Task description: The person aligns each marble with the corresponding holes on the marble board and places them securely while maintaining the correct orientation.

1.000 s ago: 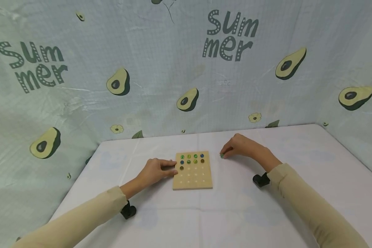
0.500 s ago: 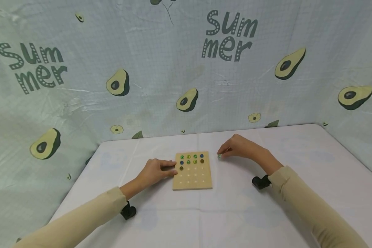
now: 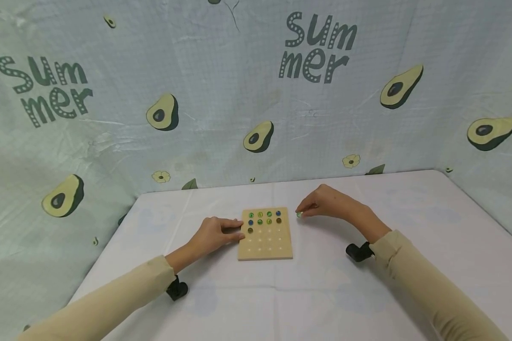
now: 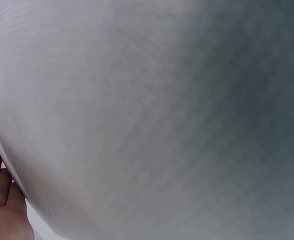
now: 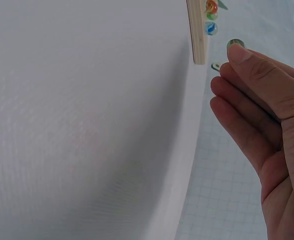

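A square wooden board [image 3: 265, 252] with rows of small hollows lies on the table. Glass marbles [image 3: 269, 221] in green, yellow, blue and brown fill its two far rows, and one brown marble [image 3: 250, 230] sits at the left of the third row. My left hand [image 3: 213, 235] touches the board's left edge with thumb and fingertips; in the left wrist view its fingers [image 4: 4, 187] look straight. Right of the board, my right hand [image 3: 326, 202] pinches a greenish clear marble [image 5: 235, 43] between thumb and fingertips. The other fingers of that hand are loosely bent.
The table [image 3: 324, 303] has a pale cloth with a few creases. Behind it hangs a light curtain [image 3: 213, 85] printed with avocados and lettering. A black wrist camera [image 3: 359, 251] sits under my right wrist, another black camera [image 3: 177, 289] under my left.
My right hand has moved a little left towards the board, carrying the pinched marble, which shows more plainly now. The left hand and the board have stayed in place.
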A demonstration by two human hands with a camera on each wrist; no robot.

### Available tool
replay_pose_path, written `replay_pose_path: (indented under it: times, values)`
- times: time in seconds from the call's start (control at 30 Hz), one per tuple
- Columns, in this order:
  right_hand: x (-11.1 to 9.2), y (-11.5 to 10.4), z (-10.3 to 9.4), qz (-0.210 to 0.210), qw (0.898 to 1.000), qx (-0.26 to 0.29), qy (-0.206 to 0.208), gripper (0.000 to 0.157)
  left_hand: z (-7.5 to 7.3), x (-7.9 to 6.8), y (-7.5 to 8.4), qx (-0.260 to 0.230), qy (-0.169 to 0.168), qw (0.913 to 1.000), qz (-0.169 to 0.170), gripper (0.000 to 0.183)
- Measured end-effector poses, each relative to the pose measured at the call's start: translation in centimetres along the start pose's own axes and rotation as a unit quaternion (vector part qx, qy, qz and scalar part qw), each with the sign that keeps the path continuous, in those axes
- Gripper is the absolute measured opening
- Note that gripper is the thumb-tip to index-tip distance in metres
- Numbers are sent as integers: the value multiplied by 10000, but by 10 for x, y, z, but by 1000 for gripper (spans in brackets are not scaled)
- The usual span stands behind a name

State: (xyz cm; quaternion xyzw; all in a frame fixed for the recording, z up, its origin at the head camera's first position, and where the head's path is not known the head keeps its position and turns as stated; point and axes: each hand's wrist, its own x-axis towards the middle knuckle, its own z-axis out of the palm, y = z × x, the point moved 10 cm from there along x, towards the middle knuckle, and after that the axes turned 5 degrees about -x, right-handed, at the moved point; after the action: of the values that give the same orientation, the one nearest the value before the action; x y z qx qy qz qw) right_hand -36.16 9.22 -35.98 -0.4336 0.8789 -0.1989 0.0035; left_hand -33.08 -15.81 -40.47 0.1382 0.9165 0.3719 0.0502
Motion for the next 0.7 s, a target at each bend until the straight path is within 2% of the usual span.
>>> replay_pose_path:
  times: [0.4, 0.7]
  values:
    - [3, -22, -3, -353, 9994, -54, 26, 21, 0, -1, 1, -21, -26, 10000, 33, 43]
    - [5, -35, -1, -351, 9994, 67, -44, 20, -2, 0, 1, 64, 24, 10000, 72, 42]
